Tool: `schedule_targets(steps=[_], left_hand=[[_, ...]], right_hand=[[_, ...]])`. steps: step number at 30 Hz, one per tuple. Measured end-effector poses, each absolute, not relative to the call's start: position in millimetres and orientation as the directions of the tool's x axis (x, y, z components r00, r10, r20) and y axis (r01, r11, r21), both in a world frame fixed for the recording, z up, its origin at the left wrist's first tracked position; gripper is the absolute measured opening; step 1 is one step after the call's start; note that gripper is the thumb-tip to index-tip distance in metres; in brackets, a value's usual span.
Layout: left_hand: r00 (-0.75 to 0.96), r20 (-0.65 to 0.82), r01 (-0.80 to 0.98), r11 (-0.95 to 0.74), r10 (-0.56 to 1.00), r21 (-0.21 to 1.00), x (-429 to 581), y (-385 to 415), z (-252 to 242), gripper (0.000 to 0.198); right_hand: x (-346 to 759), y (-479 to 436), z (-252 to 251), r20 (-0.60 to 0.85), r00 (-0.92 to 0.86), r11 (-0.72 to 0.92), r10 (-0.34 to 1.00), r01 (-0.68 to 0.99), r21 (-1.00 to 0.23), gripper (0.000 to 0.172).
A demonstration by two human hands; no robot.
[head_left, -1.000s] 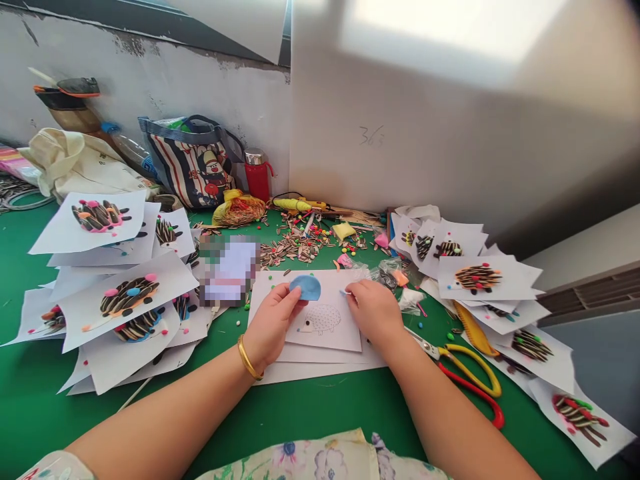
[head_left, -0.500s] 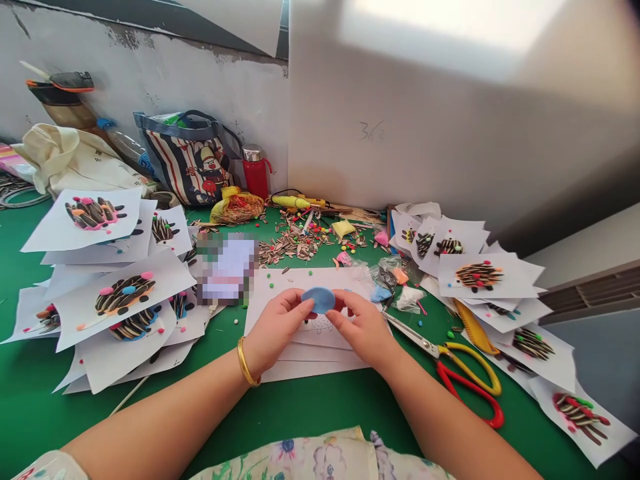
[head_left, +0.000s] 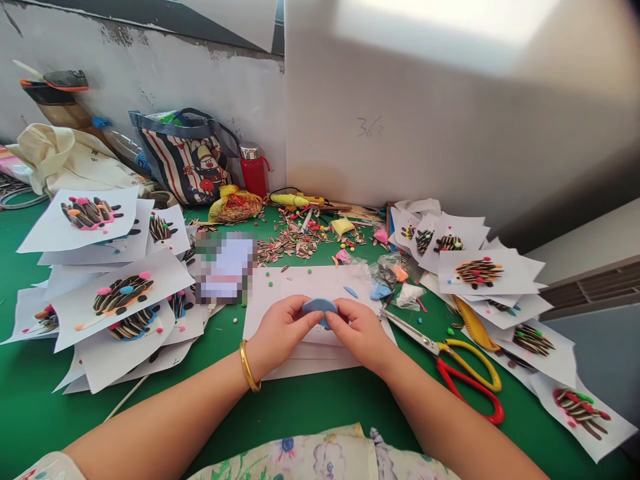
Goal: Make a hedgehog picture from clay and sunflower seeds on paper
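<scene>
Between my fingertips is a flattened disc of blue modelling clay [head_left: 320,305]. My left hand [head_left: 283,327] pinches its left side, thumb in front. My right hand [head_left: 363,330] grips the right side in the same way, and the two thumbs nearly meet on the near face. Both hands are over a white paper sheet [head_left: 270,283] whose printed drawing they mostly cover. A small blue clay strip [head_left: 351,291] lies on that sheet, right of the disc. Just past its right edge is a larger blue clay lump [head_left: 381,292].
Scissors [head_left: 450,360] with red and yellow handles lie right of the sheet. Stacks of seed-decorated cards [head_left: 123,297] stand left, with more cards [head_left: 480,273] at right. A phone [head_left: 225,267], scattered sunflower seeds [head_left: 293,243] and a red flask [head_left: 253,173] sit farther back.
The blue disc has tipped from facing me to a flatter slant, and both thumbs have come closer together on it. The blue strip on the paper now shows more fully.
</scene>
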State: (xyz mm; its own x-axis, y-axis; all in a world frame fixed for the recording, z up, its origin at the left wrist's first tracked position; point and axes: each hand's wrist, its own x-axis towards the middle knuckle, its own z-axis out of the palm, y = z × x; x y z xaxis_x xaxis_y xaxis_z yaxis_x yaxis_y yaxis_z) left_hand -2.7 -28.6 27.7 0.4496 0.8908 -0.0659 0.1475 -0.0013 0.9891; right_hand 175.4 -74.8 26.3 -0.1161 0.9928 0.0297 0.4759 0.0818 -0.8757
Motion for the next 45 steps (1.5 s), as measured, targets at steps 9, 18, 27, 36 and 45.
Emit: schedule_targets(steps=[9,18,27,36,45], left_hand=[[0.435,-0.057,0.142,-0.006,0.899,0.990,-3.2,-28.4,25.8,0.021],[0.221,-0.030,-0.005,0.032,0.975,0.999,-2.9,-24.5,26.8,0.021],[0.252,-0.050,0.033,0.043,0.966,0.999,-2.2,-25.7,28.6,0.023],[0.297,-0.021,0.038,0.010,0.955,0.999,-4.4,-24.5,28.1,0.029],[0.336,-0.057,0.021,0.053,0.940,0.998,-3.8,-23.8,28.3,0.025]], right_hand=[[177.9,-74.3,25.4,0.041,-0.116,0.090,0.992,0.457,-0.885,0.030],[179.7,-73.1,26.7,0.030,-0.066,0.054,0.997,0.412,-0.910,0.032],[179.1,-73.4,24.8,0.028,-0.069,0.055,0.997,0.435,-0.899,0.028],[178.3,-74.4,25.1,0.017,-0.121,0.070,0.993,0.447,-0.892,0.028],[179.0,-72.7,24.3,0.031,-0.080,0.062,0.996,0.422,-0.904,0.019]])
